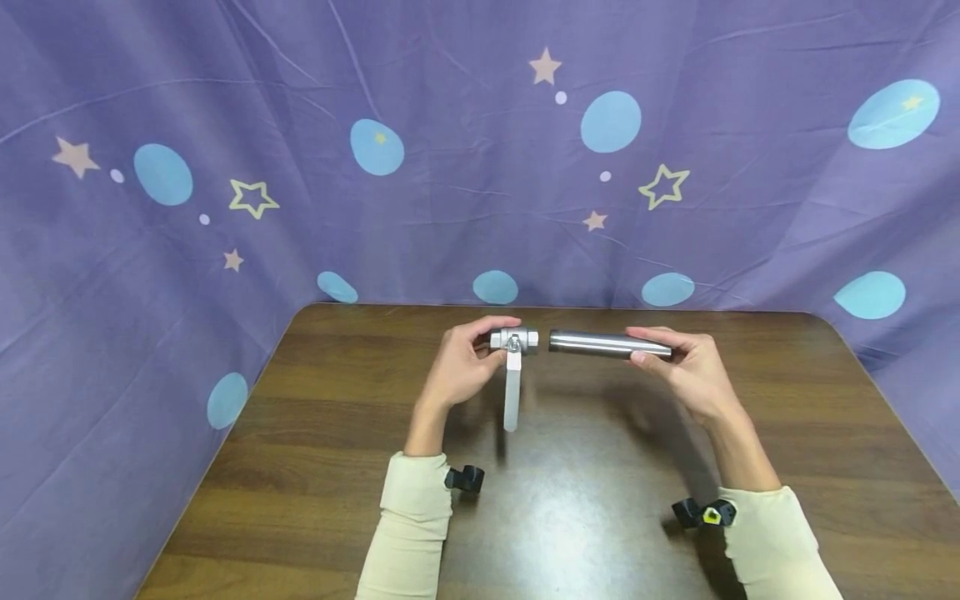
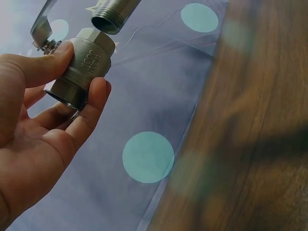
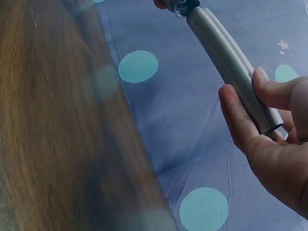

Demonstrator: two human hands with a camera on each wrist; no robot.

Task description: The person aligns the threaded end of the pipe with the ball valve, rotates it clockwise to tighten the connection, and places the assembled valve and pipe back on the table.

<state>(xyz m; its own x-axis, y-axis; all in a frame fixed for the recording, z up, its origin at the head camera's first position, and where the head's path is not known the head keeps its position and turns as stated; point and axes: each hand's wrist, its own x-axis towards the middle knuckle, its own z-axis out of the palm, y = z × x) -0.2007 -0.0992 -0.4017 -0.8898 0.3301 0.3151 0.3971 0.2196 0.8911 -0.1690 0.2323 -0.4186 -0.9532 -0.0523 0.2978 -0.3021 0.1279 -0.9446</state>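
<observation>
My left hand (image 1: pixel 467 362) grips a metal ball valve (image 1: pixel 501 338) by its left end, thumb in front and fingers behind. The valve's lever handle (image 1: pixel 512 393) points toward me. In the left wrist view, the valve body (image 2: pixel 86 62) shows raised lettering and a hexagonal end. My right hand (image 1: pixel 693 371) pinches a steel pipe (image 1: pixel 600 343) near its far right end between thumb and fingers. The pipe's threaded end (image 2: pixel 109 21) faces the valve's open port, with a small gap between them in the head view. Both pieces are held above the table.
The brown wooden table (image 1: pixel 592 467) lies beneath both hands, and their shadows fall on it. A purple curtain (image 1: pixel 465 225) with stars and blue ovals hangs behind the table's back edge and along its sides. Black camera mounts (image 1: pixel 467 479) sit on both wrists.
</observation>
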